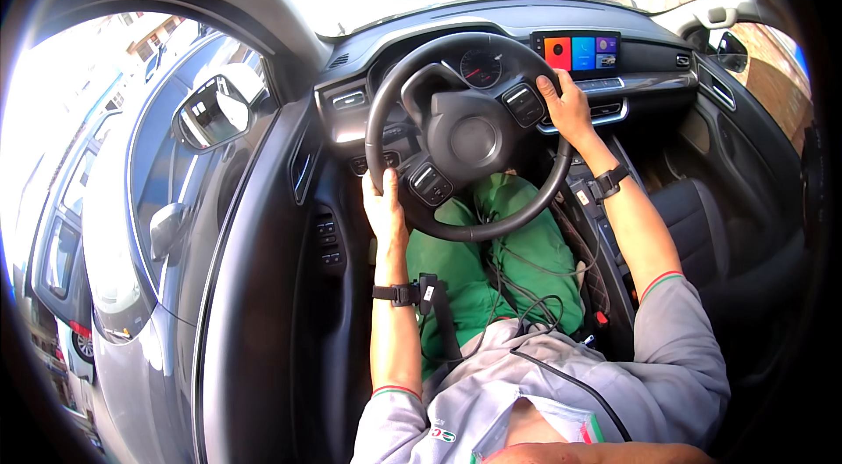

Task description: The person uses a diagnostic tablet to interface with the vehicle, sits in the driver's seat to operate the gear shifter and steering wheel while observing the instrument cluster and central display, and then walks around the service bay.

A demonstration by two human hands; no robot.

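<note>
I sit behind a black steering wheel [492, 232]. My left hand [383, 201] grips the lower left of its rim, fingers mostly hidden behind it. My right hand [563, 109] is closed on the upper right of the rim, beside the wheel's button pad [524, 105]. Each wrist wears a black strap with a small device, and thin cables lie over my green trousers [430, 262]. A dashboard gauge [481, 69] shows through the wheel, and a colourful touchscreen [581, 53] stands to its right.
The driver's door panel with switches [329, 240] is at my left; beyond it are the side mirror [213, 113] and parked cars [61, 258]. The passenger seat [693, 227] and centre console [605, 232] are at my right. Bright daylight fills the windscreen.
</note>
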